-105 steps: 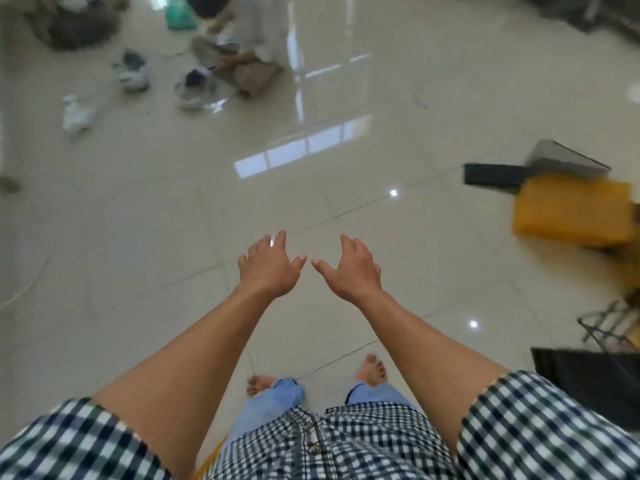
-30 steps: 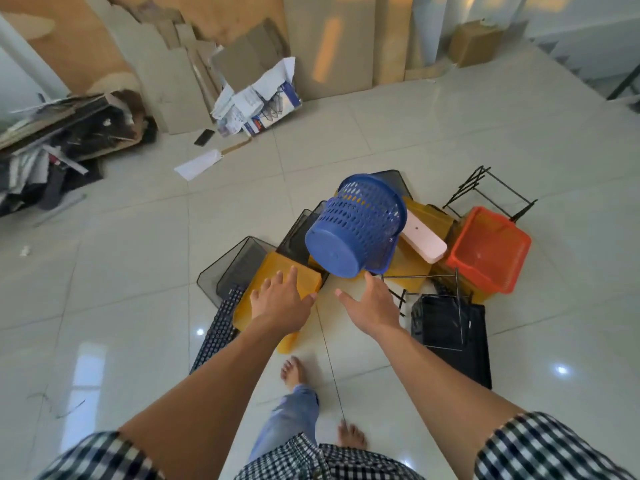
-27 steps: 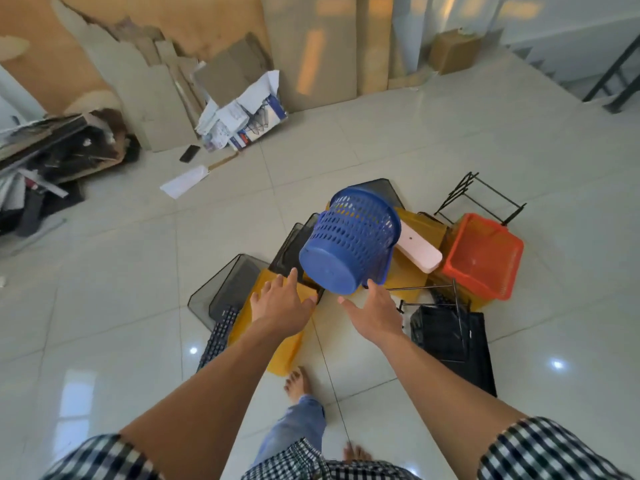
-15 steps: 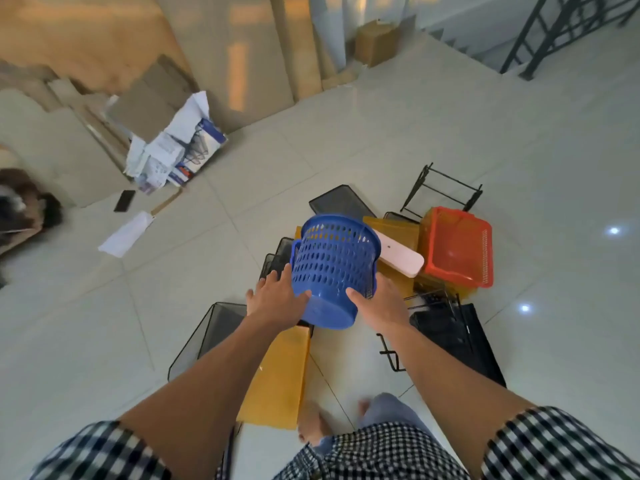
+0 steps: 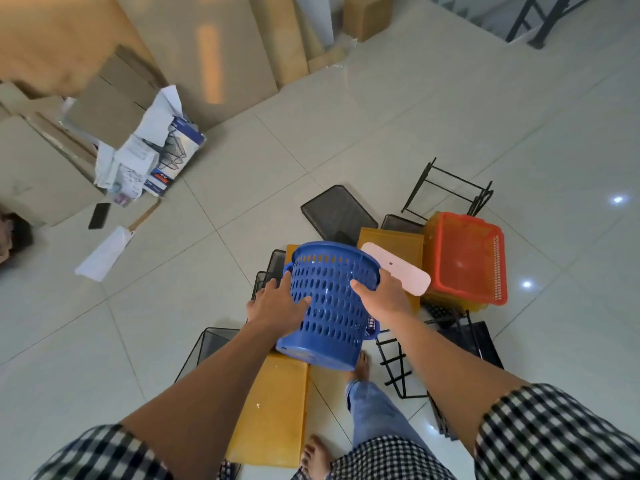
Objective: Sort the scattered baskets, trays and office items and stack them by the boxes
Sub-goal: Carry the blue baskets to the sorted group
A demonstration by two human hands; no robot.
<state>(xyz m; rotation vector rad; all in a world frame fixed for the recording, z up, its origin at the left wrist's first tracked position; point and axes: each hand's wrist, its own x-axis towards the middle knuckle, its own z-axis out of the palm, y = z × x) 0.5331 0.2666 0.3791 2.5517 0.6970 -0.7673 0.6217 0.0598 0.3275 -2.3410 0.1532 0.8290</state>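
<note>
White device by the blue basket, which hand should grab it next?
Probably the right. The right hand grips the blue basket right beside the white device; the left hand holds the far side, basket between.

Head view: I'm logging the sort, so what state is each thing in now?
blue basket: tilted, held between both hands.
left hand: grips the basket's left side.
right hand: grips its right side.
red basket: empty, tipped, opening toward the camera.
white device: lying flat on yellow trays.
black mesh tray: lying at the pile's far edge.
</note>
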